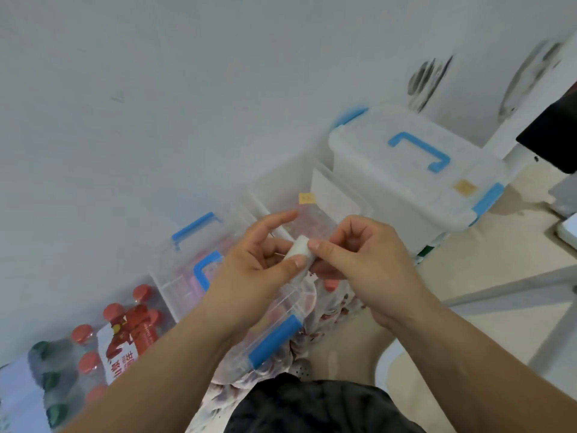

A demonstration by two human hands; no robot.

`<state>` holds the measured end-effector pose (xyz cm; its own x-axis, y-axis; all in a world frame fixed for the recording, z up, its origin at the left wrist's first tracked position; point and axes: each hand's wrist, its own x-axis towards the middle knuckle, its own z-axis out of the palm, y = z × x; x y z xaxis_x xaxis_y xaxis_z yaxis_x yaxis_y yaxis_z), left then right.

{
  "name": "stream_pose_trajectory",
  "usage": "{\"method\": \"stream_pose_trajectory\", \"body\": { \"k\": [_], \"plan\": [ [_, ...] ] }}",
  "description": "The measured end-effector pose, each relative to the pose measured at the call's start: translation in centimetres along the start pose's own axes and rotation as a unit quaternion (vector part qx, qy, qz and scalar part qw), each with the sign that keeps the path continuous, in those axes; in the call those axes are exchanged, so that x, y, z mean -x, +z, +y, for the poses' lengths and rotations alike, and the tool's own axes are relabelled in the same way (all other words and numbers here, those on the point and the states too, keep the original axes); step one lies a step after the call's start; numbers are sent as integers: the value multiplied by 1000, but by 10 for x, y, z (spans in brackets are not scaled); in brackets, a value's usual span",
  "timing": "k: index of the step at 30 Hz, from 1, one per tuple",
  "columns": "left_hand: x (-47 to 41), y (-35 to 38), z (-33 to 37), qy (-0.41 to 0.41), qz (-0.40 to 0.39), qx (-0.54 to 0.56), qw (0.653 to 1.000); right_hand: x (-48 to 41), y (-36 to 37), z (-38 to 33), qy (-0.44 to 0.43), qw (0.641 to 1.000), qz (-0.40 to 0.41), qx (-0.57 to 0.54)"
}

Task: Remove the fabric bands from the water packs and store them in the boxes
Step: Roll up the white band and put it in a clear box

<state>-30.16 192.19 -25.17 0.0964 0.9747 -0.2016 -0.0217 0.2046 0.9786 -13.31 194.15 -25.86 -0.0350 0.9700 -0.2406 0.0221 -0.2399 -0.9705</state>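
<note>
Now both hands meet in mid-frame over a row of storage boxes. The left hand (pixel 256 270) and right hand (pixel 368 260) each pinch one small white rolled fabric band (pixel 299 253) between thumb and fingers, so neither hand is nearer to it. The roll's long axis appears to run roughly near to far, slightly tilted.

A clear box (pixel 281 326) with a blue latch lies straight below the hands, so storing the band would likely mean a short downward move.

Counted:
- One band is in view.
- Two water packs are at near left, a red-capped pack (pixel 125 335) and a green-capped pack (pixel 50 382).
- At least three blue-handled boxes are visible, including a closed white box (pixel 406 179) at far right. Their overlapping clear walls blur the exact number.
</note>
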Motion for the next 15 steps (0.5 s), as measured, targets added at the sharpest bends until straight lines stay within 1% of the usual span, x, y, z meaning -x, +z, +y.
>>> {"method": "stream_pose_trajectory", "body": {
  "k": [5, 10, 12, 15],
  "plan": [
    [-32, -20, 1, 13, -84, -3, 996, -15, 10, -11, -6, 998, 50, 28],
    [-47, -34, -8, 3, -107, 16, 994, -20, 22, -6, -7, 995, 91, 30],
    [-49, -38, -10, 0, -130, -5, 992, -20, 23, -5, -6, 995, 92, 33],
    [-53, -41, -9, 10, -174, -65, 982, -20, 24, -1, -3, 994, 89, 58]
  ]
}}
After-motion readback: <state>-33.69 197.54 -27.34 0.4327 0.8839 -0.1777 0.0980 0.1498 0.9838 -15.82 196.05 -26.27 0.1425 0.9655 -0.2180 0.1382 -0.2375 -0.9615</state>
